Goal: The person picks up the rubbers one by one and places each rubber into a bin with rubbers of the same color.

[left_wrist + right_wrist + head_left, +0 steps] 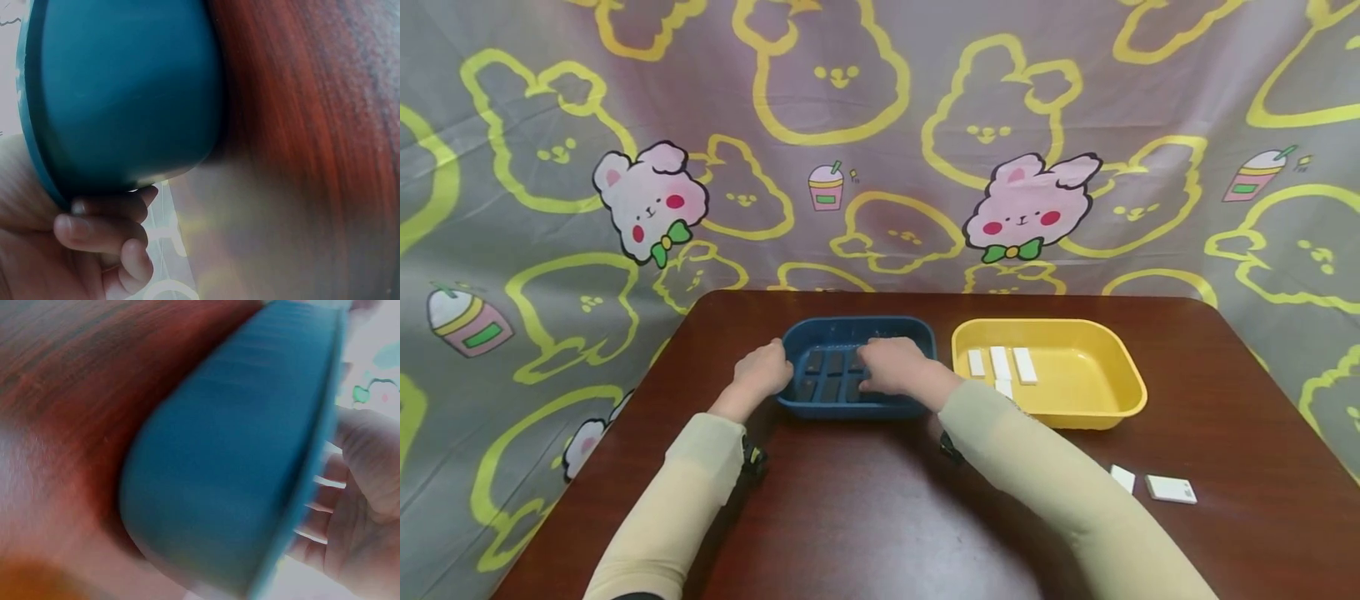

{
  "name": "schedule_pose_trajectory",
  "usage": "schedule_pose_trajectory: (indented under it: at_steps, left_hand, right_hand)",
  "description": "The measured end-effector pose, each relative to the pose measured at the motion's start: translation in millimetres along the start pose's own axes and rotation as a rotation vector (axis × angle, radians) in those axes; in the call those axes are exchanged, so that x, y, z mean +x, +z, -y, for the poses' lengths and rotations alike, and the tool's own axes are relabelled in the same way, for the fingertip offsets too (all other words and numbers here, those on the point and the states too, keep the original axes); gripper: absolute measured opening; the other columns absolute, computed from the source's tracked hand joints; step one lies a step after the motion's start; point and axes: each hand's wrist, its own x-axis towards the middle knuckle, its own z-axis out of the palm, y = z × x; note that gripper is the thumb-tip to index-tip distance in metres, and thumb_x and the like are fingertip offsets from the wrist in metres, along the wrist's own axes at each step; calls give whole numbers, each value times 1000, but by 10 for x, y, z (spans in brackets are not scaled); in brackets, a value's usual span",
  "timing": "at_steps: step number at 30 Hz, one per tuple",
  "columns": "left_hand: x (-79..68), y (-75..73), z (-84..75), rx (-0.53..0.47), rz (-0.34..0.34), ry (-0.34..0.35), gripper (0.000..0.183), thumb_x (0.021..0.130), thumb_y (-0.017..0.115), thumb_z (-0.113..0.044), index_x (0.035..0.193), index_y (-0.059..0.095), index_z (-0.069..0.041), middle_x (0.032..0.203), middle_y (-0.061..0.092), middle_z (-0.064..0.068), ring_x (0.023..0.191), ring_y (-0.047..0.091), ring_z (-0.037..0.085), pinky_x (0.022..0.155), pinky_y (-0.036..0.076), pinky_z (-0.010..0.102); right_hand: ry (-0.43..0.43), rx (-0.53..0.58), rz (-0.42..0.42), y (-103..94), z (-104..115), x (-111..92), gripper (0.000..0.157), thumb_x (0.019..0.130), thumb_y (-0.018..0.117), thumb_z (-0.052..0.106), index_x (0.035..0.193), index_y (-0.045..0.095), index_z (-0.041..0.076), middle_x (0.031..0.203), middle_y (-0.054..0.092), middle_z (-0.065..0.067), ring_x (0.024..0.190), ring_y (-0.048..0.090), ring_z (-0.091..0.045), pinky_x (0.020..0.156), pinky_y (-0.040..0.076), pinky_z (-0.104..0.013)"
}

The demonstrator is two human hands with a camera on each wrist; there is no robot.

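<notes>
At the left end of a blue plastic basin (pixel 850 411), my left hand (pixel 763 370) holds the rim. In the left wrist view its fingers (pixel 103 232) curl against the basin's outer wall. Dark rectangular blocks (pixel 832 389) lie in two rows on the basin's floor. My right hand (pixel 893 365) reaches over the near rim into the basin, above the right part of those rows. From the right wrist, that hand (pixel 350 500) shows beyond the rim with its fingertips hidden by the wall, so I cannot tell whether it pinches a block.
A yellow basin (pixel 1093 415) stands right of the blue one, with several white blocks (pixel 1025 365) at its left side. Two more white pieces, one a flat block with small dark print (pixel 1170 489), lie on the brown table (pixel 865 517). A cartoon-patterned cloth (pixel 880 108) hangs behind.
</notes>
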Motion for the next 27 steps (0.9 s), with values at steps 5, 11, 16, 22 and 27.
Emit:
schedule_pose_trajectory:
  at_steps: [5,11,16,22,27]
  left_hand:
    - [2,7,26,5,2,3,47,95,50,-14,133,41,13,84,57,15,66,55,27,60,45,39]
    - [8,20,38,0,2,0,49,95,51,-14,135,39,13,84,57,15,66,54,27,61,45,39]
    - [8,21,36,0,10,6,51,96,50,-14,136,37,14,82,56,15,65,54,27,60,44,39]
    - [7,-5,27,4,-5,14,49,95,51,-14,134,40,14,85,57,16,67,54,28,61,45,40]
    - [3,0,21,4,1,18,49,95,50,-14,134,40,15,84,57,16,67,55,27,61,45,40]
  right_hand:
    - [7,4,-19,-123,-46,-180,40,90,68,41,117,67,12,113,67,-4,102,62,-19,75,52,-37]
    - [14,51,-50,-283,-203,-491,43,88,69,44,117,66,13,110,66,-3,89,62,-16,73,52,-32]
    - [31,130,-103,-400,-412,-842,40,86,72,41,114,66,12,100,63,-1,82,61,-13,71,52,-29]
    - [78,161,-194,-488,-692,-1310,37,86,73,36,111,66,10,101,66,-3,86,63,-19,74,53,-37]
    - [124,154,-262,-465,-876,-1727,32,87,73,32,109,66,11,101,67,-2,88,64,-21,73,52,-40]
